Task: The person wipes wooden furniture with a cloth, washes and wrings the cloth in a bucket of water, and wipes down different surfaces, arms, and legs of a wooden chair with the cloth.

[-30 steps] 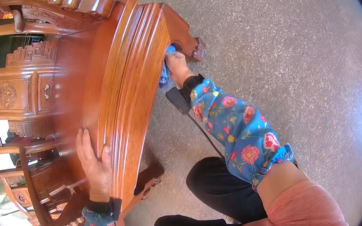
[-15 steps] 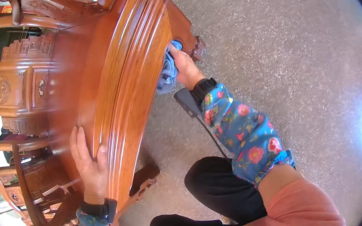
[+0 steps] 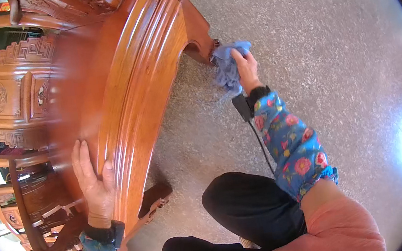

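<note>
A blue cloth [image 3: 228, 71] is bunched in my right hand [image 3: 247, 68], whose fingers are closed on it. Cloth and hand are over the floor beside the carved foot [image 3: 212, 50] of a polished wooden bench [image 3: 128, 114]; I cannot tell whether the cloth touches the foot. My left hand [image 3: 96, 187] rests on the bench's seat near its moulded front edge, fingers stretched out, holding nothing. Both forearms wear blue floral sleeves and dark wrist straps; a black device with a cable sits at the right wrist.
Carved backrest panels [image 3: 1, 96] rise behind the seat at the left. Another wooden chair [image 3: 12, 211] stands at the lower left. A second bench foot [image 3: 160, 199] is near my knees [image 3: 247, 205]. Speckled grey floor [image 3: 313, 50] spreads to the right, with a bright reflection.
My right hand has moved right with the cloth, away from the underside of the bench's front edge and out by its foot. My left hand stays on the seat.
</note>
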Demonstrator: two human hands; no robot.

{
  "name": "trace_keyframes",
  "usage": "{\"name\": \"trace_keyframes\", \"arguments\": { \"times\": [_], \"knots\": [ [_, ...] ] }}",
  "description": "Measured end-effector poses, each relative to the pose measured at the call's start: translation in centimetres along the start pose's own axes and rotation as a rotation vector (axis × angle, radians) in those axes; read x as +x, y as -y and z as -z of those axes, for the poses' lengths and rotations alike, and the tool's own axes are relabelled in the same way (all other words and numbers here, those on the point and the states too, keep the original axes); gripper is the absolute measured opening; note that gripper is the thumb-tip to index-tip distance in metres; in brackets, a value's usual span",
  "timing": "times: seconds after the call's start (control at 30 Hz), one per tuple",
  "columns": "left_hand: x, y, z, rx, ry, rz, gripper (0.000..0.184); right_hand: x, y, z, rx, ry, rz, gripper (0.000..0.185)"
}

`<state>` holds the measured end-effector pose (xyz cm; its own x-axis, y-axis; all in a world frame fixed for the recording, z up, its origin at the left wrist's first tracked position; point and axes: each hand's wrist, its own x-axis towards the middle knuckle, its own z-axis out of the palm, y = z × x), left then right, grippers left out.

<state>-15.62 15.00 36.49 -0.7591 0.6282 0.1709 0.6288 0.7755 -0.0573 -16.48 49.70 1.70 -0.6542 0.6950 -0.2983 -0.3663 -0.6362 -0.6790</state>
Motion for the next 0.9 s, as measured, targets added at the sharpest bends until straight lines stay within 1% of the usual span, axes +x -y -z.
{"name": "trace_keyframes", "arguments": {
  "times": [0.03, 0.1, 0.13, 0.2, 0.23, 0.3, 0.37, 0.43, 0.5, 0.57, 0.6, 0.63, 0.7, 0.73, 0.77, 0.83, 0.87, 0.9],
  "knots": [
    [0.1, -0.1, 0.0, 0.0, 0.003, -0.004, 0.057, 1.1, -0.8, -0.5, 0.001, -0.005, 0.001, 0.04],
    [0.0, -0.1, 0.1, -0.038, 0.014, 0.031, 0.057, 2.9, -3.2, -2.2, -0.885, -0.014, 0.411, 0.05],
    [0.0, -0.2, 0.1, -0.036, 0.023, 0.031, 0.057, 3.3, -2.7, -2.7, -0.885, -0.016, 0.401, 0.05],
    [0.1, -0.2, 0.1, -0.041, 0.018, 0.017, 0.057, 4.2, -2.2, -3.2, -0.797, -0.114, 0.219, 0.05],
    [0.1, -0.2, 0.0, -0.039, 0.019, 0.017, 0.057, 4.6, -2.3, -3.5, -0.795, -0.114, 0.218, 0.05],
    [-0.1, -0.1, -0.1, -0.047, 0.005, 0.012, 0.057, 4.6, -2.9, -3.5, -0.99, -0.232, 0.315, 0.053],
    [0.0, -0.1, 0.0, -0.028, -0.008, 0.005, 0.057, 5.0, -2.9, -3.1, -0.934, -0.209, 0.292, 0.053],
    [-0.3, 0.0, 0.1, -0.023, -0.016, 0.0, 0.056, 5.8, -2.4, -1.3, -1.073, -0.181, 0.095, 0.054],
    [-0.3, 0.3, 0.0, -0.023, -0.027, -0.008, 0.056, 5.9, -1.3, 2.7, -1.278, -0.215, 0.051, 0.059],
    [-0.1, 0.3, 0.0, -0.024, -0.042, 0.002, 0.056, 2.9, 3.0, 4.1, -1.352, -0.047, 0.107, 0.056],
    [-0.3, 0.2, 0.0, -0.018, -0.033, 0.005, 0.056, 2.1, 4.2, 3.9, -1.347, 0.023, 0.185, 0.053],
    [-0.5, 0.1, -0.1, -0.021, -0.019, 0.013, 0.056, 1.2, 5.4, 2.9, -1.355, 0.029, 0.171, 0.053],
    [-0.2, 0.0, 0.0, 0.012, -0.023, 0.016, 0.056, 0.3, 6.4, -0.6, -1.414, 0.236, 0.352, 0.048],
    [-0.2, 0.1, -0.1, -0.013, -0.022, 0.014, 0.056, 0.7, 4.7, -1.1, -1.403, 0.318, 0.651, 0.037],
    [-0.2, 0.1, 0.0, -0.01, -0.014, 0.01, 0.056, 1.0, 3.5, -1.2, -1.4, 0.313, 0.642, 0.037],
    [-0.1, -0.1, 0.0, -0.02, -0.014, 0.019, 0.056, 0.6, 2.9, -3.0, -1.687, 0.317, 0.416, 0.031],
    [0.0, 0.0, 0.0, -0.02, -0.011, 0.018, 0.056, 0.5, 3.0, -3.4, -1.699, 0.318, 0.34, 0.034],
    [0.0, 0.1, -0.1, -0.013, -0.019, 0.008, 0.056, 0.7, 3.2, -3.2, -1.699, 0.316, 0.339, 0.034]
  ]
}}
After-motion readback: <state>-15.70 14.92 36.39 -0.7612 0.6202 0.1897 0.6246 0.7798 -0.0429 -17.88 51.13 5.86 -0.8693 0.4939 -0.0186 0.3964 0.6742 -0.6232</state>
